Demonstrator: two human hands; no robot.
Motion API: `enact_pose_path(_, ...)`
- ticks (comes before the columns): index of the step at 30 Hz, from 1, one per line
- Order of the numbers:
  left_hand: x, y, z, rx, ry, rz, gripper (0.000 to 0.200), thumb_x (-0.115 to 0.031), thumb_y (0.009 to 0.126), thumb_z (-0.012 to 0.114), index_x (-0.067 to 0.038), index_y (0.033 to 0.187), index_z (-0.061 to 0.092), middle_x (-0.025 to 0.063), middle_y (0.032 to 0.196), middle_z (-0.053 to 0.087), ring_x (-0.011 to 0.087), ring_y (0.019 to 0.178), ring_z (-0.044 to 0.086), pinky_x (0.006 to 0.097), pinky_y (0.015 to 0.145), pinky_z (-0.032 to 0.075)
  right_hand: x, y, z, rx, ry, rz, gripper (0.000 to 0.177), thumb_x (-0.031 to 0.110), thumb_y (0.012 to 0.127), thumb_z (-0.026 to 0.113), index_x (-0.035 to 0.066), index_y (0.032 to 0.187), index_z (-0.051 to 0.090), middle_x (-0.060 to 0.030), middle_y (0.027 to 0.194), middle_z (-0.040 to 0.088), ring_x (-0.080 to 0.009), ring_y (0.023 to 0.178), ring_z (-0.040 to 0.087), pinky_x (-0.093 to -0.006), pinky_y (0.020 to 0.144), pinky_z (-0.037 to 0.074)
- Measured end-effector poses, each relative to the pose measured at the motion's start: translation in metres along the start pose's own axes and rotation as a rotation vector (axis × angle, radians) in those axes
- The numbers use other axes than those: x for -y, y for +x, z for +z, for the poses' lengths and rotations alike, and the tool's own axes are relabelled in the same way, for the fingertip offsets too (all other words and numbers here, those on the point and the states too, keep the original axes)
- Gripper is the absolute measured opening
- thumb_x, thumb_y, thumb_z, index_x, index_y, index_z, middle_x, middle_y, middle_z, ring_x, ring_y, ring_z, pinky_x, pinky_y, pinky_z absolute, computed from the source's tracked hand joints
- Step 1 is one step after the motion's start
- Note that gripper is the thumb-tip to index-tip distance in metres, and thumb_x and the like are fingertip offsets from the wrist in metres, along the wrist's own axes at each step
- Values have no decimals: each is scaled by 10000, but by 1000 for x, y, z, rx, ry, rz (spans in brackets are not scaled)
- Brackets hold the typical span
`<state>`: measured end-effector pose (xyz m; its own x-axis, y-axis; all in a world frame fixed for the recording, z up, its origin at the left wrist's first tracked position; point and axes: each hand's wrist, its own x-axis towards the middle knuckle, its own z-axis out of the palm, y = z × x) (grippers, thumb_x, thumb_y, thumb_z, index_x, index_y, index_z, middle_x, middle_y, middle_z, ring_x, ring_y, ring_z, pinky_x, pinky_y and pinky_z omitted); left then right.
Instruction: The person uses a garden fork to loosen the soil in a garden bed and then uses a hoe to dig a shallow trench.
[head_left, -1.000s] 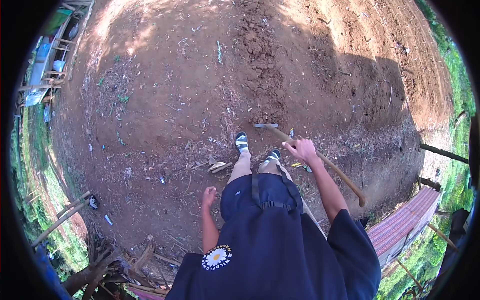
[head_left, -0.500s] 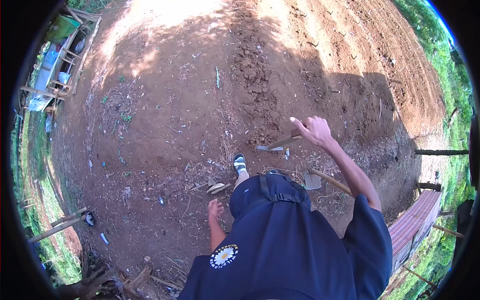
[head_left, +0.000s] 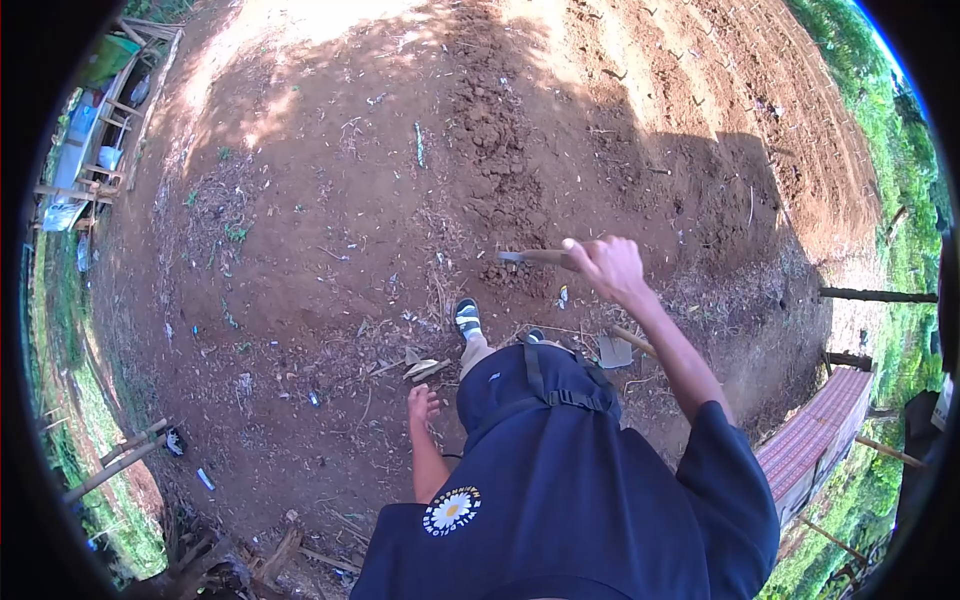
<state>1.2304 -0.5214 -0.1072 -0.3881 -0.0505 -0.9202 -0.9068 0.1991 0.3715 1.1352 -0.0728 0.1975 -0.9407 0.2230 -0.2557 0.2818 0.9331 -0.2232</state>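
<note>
My right hand point(head_left: 612, 268) is wrapped round the wooden handle of a hoe point(head_left: 545, 257), thumb stretched along it. The hoe's metal blade sits at a strip of loose, broken soil point(head_left: 500, 165) ahead of my feet. Low at my left side, my left hand point(head_left: 423, 402) hangs with fingers loosely bent, holding nothing. My left foot, in a dark shoe with light bands point(head_left: 467, 319), stands just behind the blade. Only the tip of my other shoe point(head_left: 535, 336) shows; my clothing hides the rest.
A wooden pole point(head_left: 632, 340) and a flat grey piece point(head_left: 614, 351) lie under my right arm. Wood scraps point(head_left: 425, 368) are near my left hand. A wooden stand point(head_left: 105, 140) is far left, a patterned cloth-covered surface point(head_left: 815, 430) right. Ridged soil stretches ahead right.
The hoe's blade has moved slightly forward and left, and its handle lies closer to level. My right hand has shifted a little left with it. My left hand stays low and unoccupied.
</note>
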Motion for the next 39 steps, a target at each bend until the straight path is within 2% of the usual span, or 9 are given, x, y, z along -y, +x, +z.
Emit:
enact_pose_path(4, -12, -21, 5, -41, 31, -22, 339, -345, 865, 465, -147, 1138, 449, 48, 921, 580, 144, 678, 562, 272, 539, 462, -16, 12, 161, 63, -15, 0, 531, 559, 834, 347, 141, 786, 671, -158, 532, 562, -307, 544, 589, -411, 516, 458)
enact_pose_path(7, -12, -26, -1, 19, 47, -10, 359, -356, 870, 454, -167, 1174, 432, 55, 971, 579, 153, 723, 575, 307, 583, 461, -18, -16, 180, 4, 132, -32, 532, 564, 831, 344, 145, 808, 669, -173, 572, 583, -318, 588, 600, -417, 554, 477)
enact_pose_path(10, -2, -25, 4, -52, -33, 35, 348, -351, 866, 470, -146, 1146, 446, 50, 902, 581, 138, 657, 556, 270, 514, 445, -24, -27, 175, -26, 172, 15, 552, 568, 833, 329, 129, 807, 664, -191, 626, 596, -325, 601, 600, -422, 555, 475)
enact_pose_path(11, 4, -27, 2, -54, -29, 28, 348, -351, 866, 470, -146, 1146, 446, 50, 902, 581, 138, 657, 556, 270, 514, 445, -27, -27, 168, 148, 120, 86, 562, 566, 837, 316, 126, 829, 665, -186, 665, 606, -335, 621, 599, -425, 567, 477)
enact_pose_path(16, -2, -27, -2, 35, 39, -101, 322, -337, 868, 481, -145, 1124, 442, 56, 875, 580, 138, 606, 541, 283, 482, 429, -32, -15, 173, 116, 134, 78, 571, 556, 842, 310, 112, 803, 667, -192, 656, 601, -350, 634, 595, -438, 594, 476)
enact_pose_path(20, -12, -9, -17, 19, 87, -34, 304, -340, 863, 484, -146, 1094, 450, 48, 862, 584, 139, 595, 545, 283, 492, 432, -44, -7, 185, 184, 53, 105, 545, 543, 843, 317, 131, 806, 671, -192, 671, 603, -348, 645, 596, -432, 607, 473)
enact_pose_path(28, -95, 24, -49, 20, 224, -71, 322, -342, 856, 483, -154, 1117, 455, 32, 910, 581, 134, 655, 563, 281, 523, 447, -35, -12, 172, 90, 129, 155, 565, 528, 849, 318, 100, 736, 669, -199, 632, 590, -348, 632, 591, -431, 614, 468)
enact_pose_path(33, -151, 27, -49, 10, 204, 146, 334, -346, 866, 468, -164, 1145, 445, 40, 939, 581, 119, 672, 561, 270, 538, 447, -43, -1, 166, -4, 205, 114, 587, 506, 856, 326, 45, 671, 638, -210, 613, 577, -348, 612, 585, -431, 587, 464)
enact_pose_path(39, -174, 29, -27, 37, 280, 76, 349, -341, 869, 471, -153, 1161, 441, 58, 963, 587, 129, 699, 573, 274, 556, 456, -47, 17, 157, 125, 129, 116, 590, 494, 848, 354, 29, 590, 611, -186, 560, 565, -345, 560, 573, -433, 537, 449)
